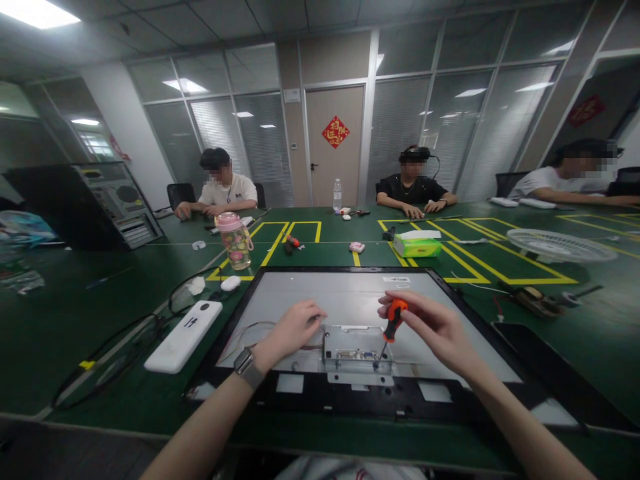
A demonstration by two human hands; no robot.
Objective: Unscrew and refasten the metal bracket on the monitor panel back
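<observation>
My right hand (443, 327) is closed around the orange-and-black handle of a screwdriver (395, 321). Its shaft points down and slightly left, with the tip at the connector edge of a silver metal box (350, 341). That box is fixed to the back of a flat display panel (340, 293), which lies on the table in a black frame. My left hand (295, 327), a watch (245, 363) on its wrist, hovers by the box's upper left corner. Its fingers are loosely bent and apart, with nothing visible in them. Thin cables run left from the box, partly under this hand.
Left of the panel lie a white power bank (184, 337) and a looped black cable (110, 360). Beyond stand a pink-lidded bottle (234, 243) and a computer case (100, 203). A green tissue pack (417, 245) and a racket (560, 245) lie farther back. Several people sit opposite.
</observation>
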